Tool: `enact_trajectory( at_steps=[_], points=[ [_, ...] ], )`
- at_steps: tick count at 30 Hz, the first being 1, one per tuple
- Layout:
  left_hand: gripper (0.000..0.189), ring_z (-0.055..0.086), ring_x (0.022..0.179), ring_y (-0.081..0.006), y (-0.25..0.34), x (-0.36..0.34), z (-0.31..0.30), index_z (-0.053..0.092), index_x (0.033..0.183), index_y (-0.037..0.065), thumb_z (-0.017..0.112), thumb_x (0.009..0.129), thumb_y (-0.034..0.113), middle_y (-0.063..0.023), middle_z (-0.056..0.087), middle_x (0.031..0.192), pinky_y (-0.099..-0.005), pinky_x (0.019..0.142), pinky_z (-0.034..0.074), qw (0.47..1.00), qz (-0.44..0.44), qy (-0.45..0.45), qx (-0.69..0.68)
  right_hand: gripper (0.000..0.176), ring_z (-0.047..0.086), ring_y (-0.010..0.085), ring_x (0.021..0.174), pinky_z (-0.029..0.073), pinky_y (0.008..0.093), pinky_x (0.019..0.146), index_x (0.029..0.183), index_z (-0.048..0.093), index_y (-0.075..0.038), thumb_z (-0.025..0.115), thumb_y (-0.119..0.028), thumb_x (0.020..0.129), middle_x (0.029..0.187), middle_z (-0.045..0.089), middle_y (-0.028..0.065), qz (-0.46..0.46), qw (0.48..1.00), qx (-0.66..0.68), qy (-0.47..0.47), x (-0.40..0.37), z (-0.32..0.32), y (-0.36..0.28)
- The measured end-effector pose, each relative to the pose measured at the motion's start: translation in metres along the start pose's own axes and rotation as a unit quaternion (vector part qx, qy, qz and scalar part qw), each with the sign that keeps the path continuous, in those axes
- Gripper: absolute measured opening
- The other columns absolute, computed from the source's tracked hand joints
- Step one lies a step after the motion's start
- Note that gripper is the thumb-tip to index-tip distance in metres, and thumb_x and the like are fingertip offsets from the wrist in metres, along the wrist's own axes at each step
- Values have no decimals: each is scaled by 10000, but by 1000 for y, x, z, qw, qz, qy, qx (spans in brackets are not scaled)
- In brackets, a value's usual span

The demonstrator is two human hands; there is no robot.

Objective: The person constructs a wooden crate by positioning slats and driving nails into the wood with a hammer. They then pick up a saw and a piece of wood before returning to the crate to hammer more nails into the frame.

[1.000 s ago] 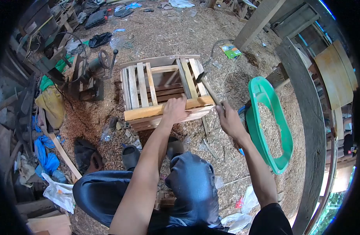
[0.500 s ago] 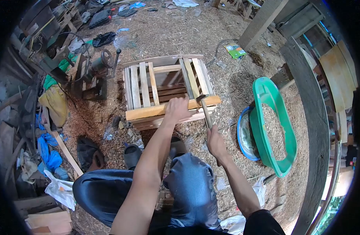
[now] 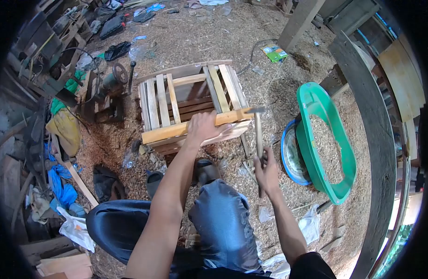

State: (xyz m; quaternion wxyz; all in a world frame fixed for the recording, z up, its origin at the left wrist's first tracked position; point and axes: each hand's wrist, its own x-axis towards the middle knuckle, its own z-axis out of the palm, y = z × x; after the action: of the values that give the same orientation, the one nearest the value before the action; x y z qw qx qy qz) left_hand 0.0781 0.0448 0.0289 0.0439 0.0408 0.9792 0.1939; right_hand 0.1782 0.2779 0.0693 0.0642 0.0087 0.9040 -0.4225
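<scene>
A slatted wooden crate (image 3: 147,95) sits on the ground in front of my feet, its top partly open between the slats. Along its near edge lies a yellowish wooden board (image 3: 167,134). My left hand (image 3: 203,126) is closed over the middle of this board, fingers across the top. In my right hand (image 3: 268,173) is a hammer (image 3: 258,132), gripped low on its wooden handle. The hammer's metal head overlaps the right end of the board in this view.
A green plastic baby bathtub (image 3: 311,158) leans over a blue-rimmed basin (image 3: 293,160) at the right. To the left stands a machine with a handwheel (image 3: 120,73). A wooden post (image 3: 300,25) rises behind, and wood shavings (image 3: 214,39) cover the ground.
The hammer and my right hand have moved right, from over the slats to the board's right end. My left hand stays on the board; the view has shifted slightly.
</scene>
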Motion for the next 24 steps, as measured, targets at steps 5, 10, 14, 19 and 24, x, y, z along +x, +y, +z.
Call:
enact_trajectory(
  at_steps=[5, 10, 14, 19, 24],
  points=[
    [808, 667, 797, -382, -3, 1, 3, 642, 1046, 26, 513, 746, 765, -235, 668, 795, -486, 743, 518, 1000, -1, 12, -11, 356, 629, 473, 822, 502, 504, 667, 1213, 437, 29, 543, -152, 925, 852, 642, 289, -74, 996, -31, -25, 39, 27, -6],
    [750, 673, 736, -368, -2, 0, 4, 680, 948, 28, 569, 713, 732, -207, 674, 752, -463, 689, 526, 1000, -4, 28, -7, 273, 578, 535, 853, 480, 579, 719, 1148, 425, 1, 516, -122, 922, 897, 612, 347, -46, 998, -13, -33, 34, 33, -14],
    [734, 671, 847, -359, 2, 4, -4, 691, 978, 66, 557, 721, 740, -205, 685, 838, -495, 802, 498, 999, -28, -20, -7, 285, 576, 541, 837, 478, 586, 704, 1168, 411, 3, 499, -108, 920, 873, 605, 360, -50, 997, -35, -37, 33, 30, -20],
    [686, 644, 971, -323, 6, 3, 1, 688, 966, 72, 601, 717, 705, -181, 693, 925, -529, 923, 387, 998, -63, 16, -5, 361, 573, 546, 833, 469, 595, 715, 1239, 369, 37, 473, -96, 920, 857, 588, 384, -27, 994, -70, -77, 27, 26, -24],
    [641, 660, 890, -316, 4, -1, 20, 684, 947, 81, 635, 707, 673, -166, 696, 864, -497, 878, 407, 992, -27, 119, -5, 357, 558, 560, 836, 444, 597, 733, 1217, 329, 40, 461, -122, 928, 830, 575, 393, -28, 992, -72, -103, 28, 26, -24]
  ],
)
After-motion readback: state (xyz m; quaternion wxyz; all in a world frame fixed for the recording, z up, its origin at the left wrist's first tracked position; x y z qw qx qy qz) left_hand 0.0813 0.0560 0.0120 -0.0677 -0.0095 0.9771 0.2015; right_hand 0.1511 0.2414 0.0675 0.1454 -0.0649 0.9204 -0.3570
